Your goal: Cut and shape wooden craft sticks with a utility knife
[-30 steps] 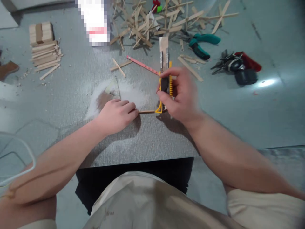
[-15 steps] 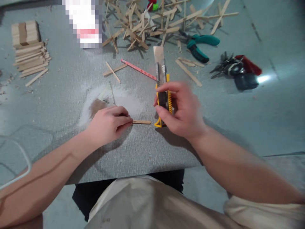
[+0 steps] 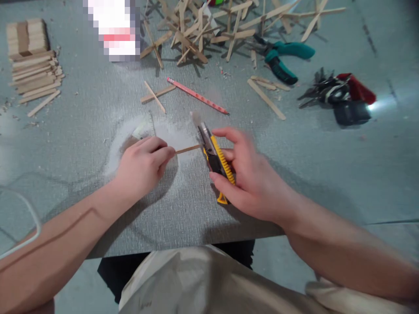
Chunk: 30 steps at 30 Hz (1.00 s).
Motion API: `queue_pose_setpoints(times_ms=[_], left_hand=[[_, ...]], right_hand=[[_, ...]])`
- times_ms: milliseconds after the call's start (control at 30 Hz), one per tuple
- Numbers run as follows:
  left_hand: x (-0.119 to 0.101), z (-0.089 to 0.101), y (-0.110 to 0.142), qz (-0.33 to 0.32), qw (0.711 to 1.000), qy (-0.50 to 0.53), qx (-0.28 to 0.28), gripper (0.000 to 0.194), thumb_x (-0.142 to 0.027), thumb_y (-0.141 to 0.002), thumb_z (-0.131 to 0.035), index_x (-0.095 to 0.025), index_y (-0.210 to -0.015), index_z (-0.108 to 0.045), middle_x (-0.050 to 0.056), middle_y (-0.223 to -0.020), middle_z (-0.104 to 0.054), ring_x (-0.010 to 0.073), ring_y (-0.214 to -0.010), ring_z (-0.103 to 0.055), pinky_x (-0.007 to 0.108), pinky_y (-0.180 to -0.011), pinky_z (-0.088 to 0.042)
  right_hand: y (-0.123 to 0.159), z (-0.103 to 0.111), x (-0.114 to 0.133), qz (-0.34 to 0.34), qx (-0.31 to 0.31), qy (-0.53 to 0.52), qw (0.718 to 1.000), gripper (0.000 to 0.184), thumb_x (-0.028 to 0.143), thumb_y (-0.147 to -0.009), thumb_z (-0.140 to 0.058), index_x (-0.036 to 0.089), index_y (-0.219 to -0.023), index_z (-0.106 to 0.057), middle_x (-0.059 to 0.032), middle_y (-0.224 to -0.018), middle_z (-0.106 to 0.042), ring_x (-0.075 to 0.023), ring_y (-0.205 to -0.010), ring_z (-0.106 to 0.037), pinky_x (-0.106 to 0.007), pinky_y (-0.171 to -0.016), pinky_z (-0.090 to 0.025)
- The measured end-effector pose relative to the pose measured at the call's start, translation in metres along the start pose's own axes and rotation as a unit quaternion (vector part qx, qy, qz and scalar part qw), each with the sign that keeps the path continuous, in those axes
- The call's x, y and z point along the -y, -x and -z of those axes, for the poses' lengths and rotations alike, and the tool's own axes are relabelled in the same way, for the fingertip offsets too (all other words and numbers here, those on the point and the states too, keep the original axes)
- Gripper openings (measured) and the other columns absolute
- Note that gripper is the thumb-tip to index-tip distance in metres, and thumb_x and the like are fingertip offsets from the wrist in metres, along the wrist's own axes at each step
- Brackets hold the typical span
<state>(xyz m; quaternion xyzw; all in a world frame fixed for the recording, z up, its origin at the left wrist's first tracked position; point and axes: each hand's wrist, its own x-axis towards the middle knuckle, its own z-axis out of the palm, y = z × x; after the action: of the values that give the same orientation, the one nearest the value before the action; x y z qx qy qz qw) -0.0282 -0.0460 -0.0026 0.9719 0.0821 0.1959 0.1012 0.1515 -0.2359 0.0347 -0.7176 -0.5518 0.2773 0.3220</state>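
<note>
Between its fingertips my left hand (image 3: 144,163) pinches a thin wooden craft stick (image 3: 188,149), whose free end points right. My right hand (image 3: 250,174) is closed on a yellow and black utility knife (image 3: 216,159), tilted with its blurred blade toward the upper left. The stick's free end meets the knife's left side in the view; whether they touch I cannot tell. Under and behind my left hand lies a patch of pale dust (image 3: 114,150) with a partly hidden flat piece in it. A red pencil (image 3: 198,95) and two crossed sticks (image 3: 153,96) lie just beyond.
Bundled and loose craft sticks (image 3: 32,72) lie at the left. Many crossed sticks (image 3: 193,32) crowd the back. Teal-handled pliers (image 3: 288,54), loose sticks (image 3: 266,99) and a bunch of keys (image 3: 337,93) lie at the right. A white cable (image 3: 34,218) loops at the left edge.
My right hand has lowered and tilted the knife leftward, its blade now beside the stick. The stick has turned, its free end slightly raised. The view has shifted a little.
</note>
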Motion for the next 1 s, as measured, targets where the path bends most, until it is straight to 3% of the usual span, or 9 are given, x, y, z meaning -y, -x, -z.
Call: queue_pose_setpoints(times_ms=[167,400,600,1000], left_hand=[[0.0,0.0006,-0.0034,0.025,1.0,-0.002,0.005,0.024,-0.025,-0.105,-0.056,-0.024,-0.094,-0.077,0.004,-0.093,-0.077,0.0182,-0.076,-0.069,0.033,-0.069,-0.056],[0.0019,0.0013,-0.006,0.051,0.999,-0.013,-0.013,0.026,-0.025,-0.103,-0.056,-0.023,-0.088,-0.078,0.004,-0.09,-0.077,0.0178,-0.074,-0.07,0.032,-0.067,-0.053],[0.0039,-0.0001,-0.0073,0.061,0.998,-0.005,-0.026,0.028,-0.023,-0.101,-0.055,-0.024,-0.084,-0.078,0.004,-0.086,-0.076,0.0167,-0.072,-0.069,0.031,-0.064,-0.052],[0.0032,0.0001,-0.0082,0.058,0.998,-0.012,-0.03,0.028,-0.023,-0.1,-0.056,-0.023,-0.081,-0.077,0.004,-0.085,-0.077,0.0157,-0.071,-0.069,0.029,-0.061,-0.05]], right_hand=[[0.0006,0.0007,0.0011,-0.001,0.033,0.048,0.998,0.059,0.021,-0.094,-0.054,0.026,-0.15,-0.034,0.0004,-0.08,-0.065,-0.0205,-0.057,-0.06,-0.034,-0.057,-0.041],[0.0017,-0.003,0.0049,-0.01,0.08,0.067,0.995,0.059,0.021,-0.093,-0.054,0.025,-0.15,-0.041,-0.0026,-0.086,-0.073,-0.0222,-0.061,-0.063,-0.034,-0.059,-0.042],[0.0016,-0.0046,0.006,0.012,0.081,0.069,0.994,0.057,0.021,-0.093,-0.053,0.026,-0.149,-0.044,-0.0067,-0.103,-0.078,-0.0262,-0.077,-0.072,-0.036,-0.066,-0.049],[0.0019,-0.0066,0.004,0.021,0.093,0.078,0.992,0.057,0.02,-0.094,-0.052,0.022,-0.151,-0.043,-0.0074,-0.104,-0.079,-0.0264,-0.08,-0.074,-0.035,-0.067,-0.05]])
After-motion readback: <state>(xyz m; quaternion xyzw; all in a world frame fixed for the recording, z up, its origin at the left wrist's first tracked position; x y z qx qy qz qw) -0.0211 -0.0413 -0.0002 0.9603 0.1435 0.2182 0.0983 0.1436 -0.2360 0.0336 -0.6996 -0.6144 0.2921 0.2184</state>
